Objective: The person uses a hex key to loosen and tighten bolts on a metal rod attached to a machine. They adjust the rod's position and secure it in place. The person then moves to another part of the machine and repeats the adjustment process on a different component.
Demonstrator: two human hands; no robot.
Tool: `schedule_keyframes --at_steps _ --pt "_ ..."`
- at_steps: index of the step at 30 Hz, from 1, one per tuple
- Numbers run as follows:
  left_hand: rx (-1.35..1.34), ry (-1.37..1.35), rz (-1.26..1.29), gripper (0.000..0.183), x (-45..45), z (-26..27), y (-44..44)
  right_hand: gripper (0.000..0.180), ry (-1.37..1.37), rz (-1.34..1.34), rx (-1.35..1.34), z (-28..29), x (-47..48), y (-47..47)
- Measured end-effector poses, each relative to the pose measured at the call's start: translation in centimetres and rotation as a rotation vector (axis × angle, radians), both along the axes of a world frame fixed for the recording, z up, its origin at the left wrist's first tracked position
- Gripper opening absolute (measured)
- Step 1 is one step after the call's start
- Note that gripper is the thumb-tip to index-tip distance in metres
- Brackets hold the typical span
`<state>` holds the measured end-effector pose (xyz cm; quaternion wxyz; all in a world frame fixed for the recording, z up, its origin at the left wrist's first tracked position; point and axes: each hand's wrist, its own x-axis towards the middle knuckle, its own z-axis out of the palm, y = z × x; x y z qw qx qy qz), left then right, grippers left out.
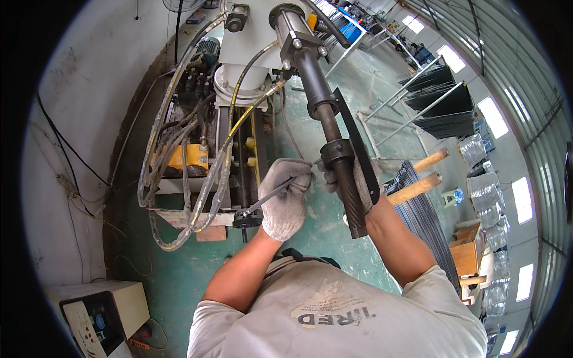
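My left hand (285, 197), in a knitted work glove, is closed around a thin metal rod-like tool (271, 195); its tip reaches towards a dark round collar (336, 151). That collar sits on a threaded steel rod (350, 201) running down from a hydraulic cylinder (313, 67). My right hand (366, 179), also gloved, is wrapped behind the rod just below the collar, its fingers showing at the rod's left side. A flat black metal bar (357, 147) lies along the rod and hides part of this hand.
Hydraulic hoses (215, 172) loop at the left beside a machine base with a yellow part (183, 160). A bundle of dark metal rods (421, 219) and wooden poles (416, 188) stand at the right. A control box (130, 308) is at lower left.
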<state>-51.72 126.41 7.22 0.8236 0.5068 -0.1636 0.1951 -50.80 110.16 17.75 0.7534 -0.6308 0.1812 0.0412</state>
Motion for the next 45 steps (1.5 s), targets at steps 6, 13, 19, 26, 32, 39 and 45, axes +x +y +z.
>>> schedule_keyframes --at_steps 6,13,19,26,32,39,45 --pt "0.005 -0.088 0.088 0.009 -0.5 1.0 0.9 0.072 0.001 0.017 0.010 0.2 0.1 0.1" --pt "0.033 0.101 -0.067 0.031 0.5 2.4 2.3 0.069 0.053 0.007 0.039 0.7 0.2 0.3" --pt "-0.153 0.417 -0.147 0.042 3.8 2.5 1.3 0.067 0.053 0.033 0.101 0.8 0.0 0.2" --pt "0.204 0.054 0.105 0.029 1.0 2.8 2.3 0.066 0.055 0.003 0.048 1.2 -0.2 0.8" --pt "-0.325 0.419 -0.360 0.046 5.1 0.5 3.9 0.065 0.042 0.037 0.108 0.9 0.0 0.4" --pt "-0.254 0.436 -0.551 0.039 6.2 1.7 3.7 0.063 -0.049 0.116 -0.023 -0.8 -0.1 -1.3" --pt "-0.176 0.399 -0.599 0.040 8.5 1.3 4.0 0.063 -0.050 0.161 -0.015 -0.7 -0.2 -1.5"
